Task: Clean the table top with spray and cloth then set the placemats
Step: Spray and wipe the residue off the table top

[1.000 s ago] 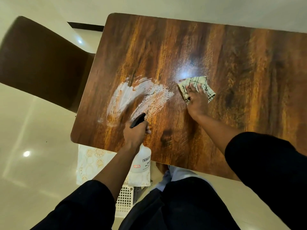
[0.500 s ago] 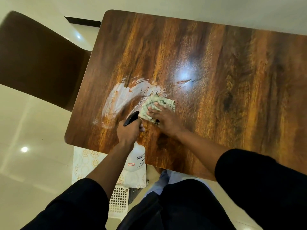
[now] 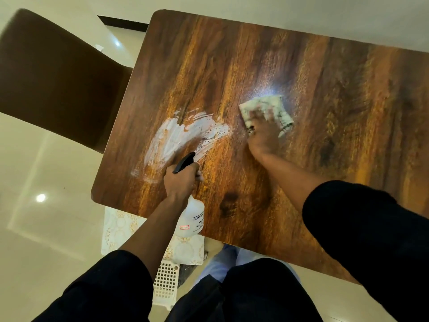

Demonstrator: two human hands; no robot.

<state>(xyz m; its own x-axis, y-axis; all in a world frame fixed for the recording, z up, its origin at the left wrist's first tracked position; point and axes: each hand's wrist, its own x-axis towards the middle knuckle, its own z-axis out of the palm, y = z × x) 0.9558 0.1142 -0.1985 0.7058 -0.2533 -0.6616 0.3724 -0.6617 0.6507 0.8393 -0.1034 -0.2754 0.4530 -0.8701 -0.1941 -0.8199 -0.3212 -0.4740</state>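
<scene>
Table top (image 3: 325, 89), cloth (image 3: 267, 108) under right fingers (image 3: 260, 119)

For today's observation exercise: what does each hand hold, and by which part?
The left hand grips the spray bottle by its neck, below the black trigger head. The right hand presses flat on the cloth, blurred, on the table.

Warm indoor light, ceiling-lamp glare on glossy table top (image 3: 301, 73), motion-blurred cloth (image 3: 274, 108), wide-angle edge distortion
</scene>
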